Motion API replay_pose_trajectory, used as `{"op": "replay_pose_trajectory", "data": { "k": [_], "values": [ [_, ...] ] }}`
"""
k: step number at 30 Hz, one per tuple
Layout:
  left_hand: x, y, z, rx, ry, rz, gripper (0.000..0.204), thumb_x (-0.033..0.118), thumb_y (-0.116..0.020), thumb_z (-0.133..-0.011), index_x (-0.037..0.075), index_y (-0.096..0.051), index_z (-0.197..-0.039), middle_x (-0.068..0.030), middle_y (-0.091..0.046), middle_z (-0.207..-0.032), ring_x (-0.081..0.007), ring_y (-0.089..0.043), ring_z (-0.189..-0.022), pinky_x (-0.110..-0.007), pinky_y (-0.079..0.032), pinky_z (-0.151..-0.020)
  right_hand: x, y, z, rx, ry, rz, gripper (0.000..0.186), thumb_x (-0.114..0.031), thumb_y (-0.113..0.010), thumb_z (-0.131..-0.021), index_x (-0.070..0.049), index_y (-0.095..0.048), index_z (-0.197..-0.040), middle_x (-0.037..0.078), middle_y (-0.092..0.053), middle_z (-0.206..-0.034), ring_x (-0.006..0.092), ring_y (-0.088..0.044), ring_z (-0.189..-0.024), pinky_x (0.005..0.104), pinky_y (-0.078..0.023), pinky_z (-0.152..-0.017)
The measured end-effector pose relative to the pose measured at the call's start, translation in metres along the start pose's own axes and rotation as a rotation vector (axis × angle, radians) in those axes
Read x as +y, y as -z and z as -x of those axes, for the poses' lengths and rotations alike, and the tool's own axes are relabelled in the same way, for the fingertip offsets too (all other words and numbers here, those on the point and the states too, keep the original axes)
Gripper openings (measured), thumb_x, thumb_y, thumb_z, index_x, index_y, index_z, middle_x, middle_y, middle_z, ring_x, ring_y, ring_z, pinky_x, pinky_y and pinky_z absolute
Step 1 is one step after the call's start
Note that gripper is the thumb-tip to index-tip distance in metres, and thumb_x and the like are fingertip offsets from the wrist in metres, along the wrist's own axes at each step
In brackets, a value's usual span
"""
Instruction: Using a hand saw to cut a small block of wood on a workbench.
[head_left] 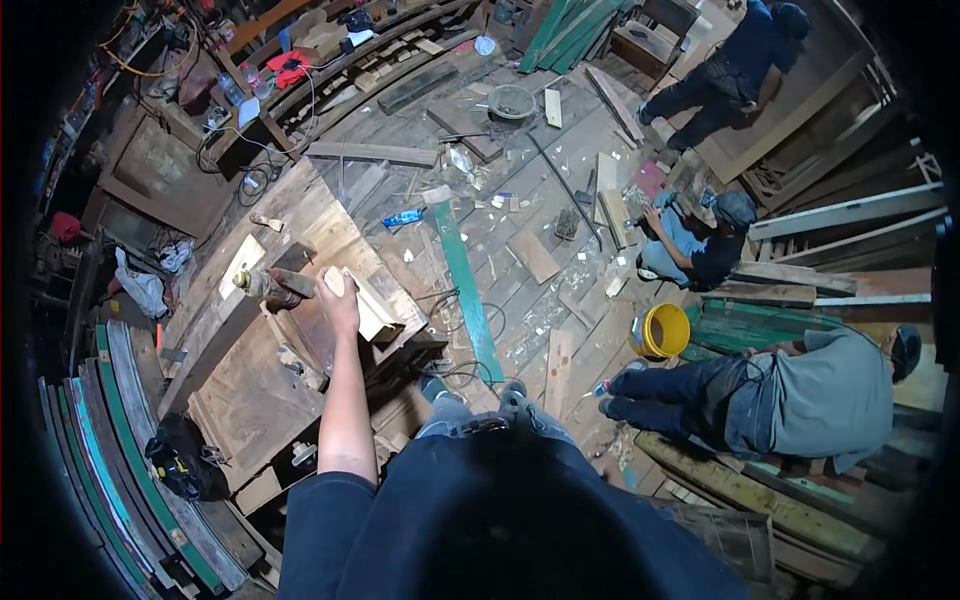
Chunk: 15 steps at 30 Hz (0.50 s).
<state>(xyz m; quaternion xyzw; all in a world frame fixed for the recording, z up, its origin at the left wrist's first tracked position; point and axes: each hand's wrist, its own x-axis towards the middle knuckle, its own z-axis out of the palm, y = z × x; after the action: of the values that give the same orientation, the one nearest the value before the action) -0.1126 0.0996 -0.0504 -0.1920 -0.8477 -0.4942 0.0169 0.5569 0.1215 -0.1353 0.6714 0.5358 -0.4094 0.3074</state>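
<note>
My left hand [338, 292] grips a pale wooden piece [371, 315] on a worn wooden bench [310, 205], its fingers wrapped over the upper end. Just left of it are a dark upright timber [292, 258] and a round fitting wrapped in brownish material [262, 285], which I cannot make out clearly. A small wooden object [265, 221] lies farther up the bench, and a pale flat strip [240, 258] beside them. My right hand [608, 467] shows only slightly beside my body at the lower right, mostly hidden by my dark shirt, its fingers unclear.
Three co-workers work on the right: one bending [700, 80], one crouching [700, 240], one stooped over boards [800, 390]. A yellow bucket [660, 330], green plank [468, 290], cables [465, 325] and wood scraps [532, 255] lie on the floor. Stacked boards [130, 450] line the lower left.
</note>
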Motion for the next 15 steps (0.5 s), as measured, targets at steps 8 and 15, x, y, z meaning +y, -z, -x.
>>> {"op": "replay_pose_trajectory", "data": {
  "k": [8,15],
  "values": [
    [0.003,0.004,0.004,-0.018,0.047,-0.016,0.048,0.022,-0.064,-0.084,0.005,-0.044,-0.124,-0.0212,-0.047,-0.118,-0.0356,-0.049,-0.111,-0.043,-0.038,-0.097,-0.081,0.021,-0.021,0.431,0.302,-0.35,0.055,-0.03,-0.064,-0.074,-0.004,-0.059,-0.122,0.022,-0.064,-0.11,0.0322,-0.062,-0.105,0.0359,-0.047,-0.089],
    [-0.012,0.007,0.002,0.015,0.015,-0.033,0.049,0.02,-0.063,-0.082,0.006,-0.043,-0.125,-0.0208,-0.048,-0.117,-0.0362,-0.047,-0.113,-0.044,-0.036,-0.098,-0.129,0.065,0.012,0.336,0.374,-0.352,0.086,-0.031,-0.071,-0.072,0.01,-0.032,-0.138,0.027,-0.062,-0.112,0.0325,-0.062,-0.105,0.0348,-0.049,-0.089]
  ]
}}
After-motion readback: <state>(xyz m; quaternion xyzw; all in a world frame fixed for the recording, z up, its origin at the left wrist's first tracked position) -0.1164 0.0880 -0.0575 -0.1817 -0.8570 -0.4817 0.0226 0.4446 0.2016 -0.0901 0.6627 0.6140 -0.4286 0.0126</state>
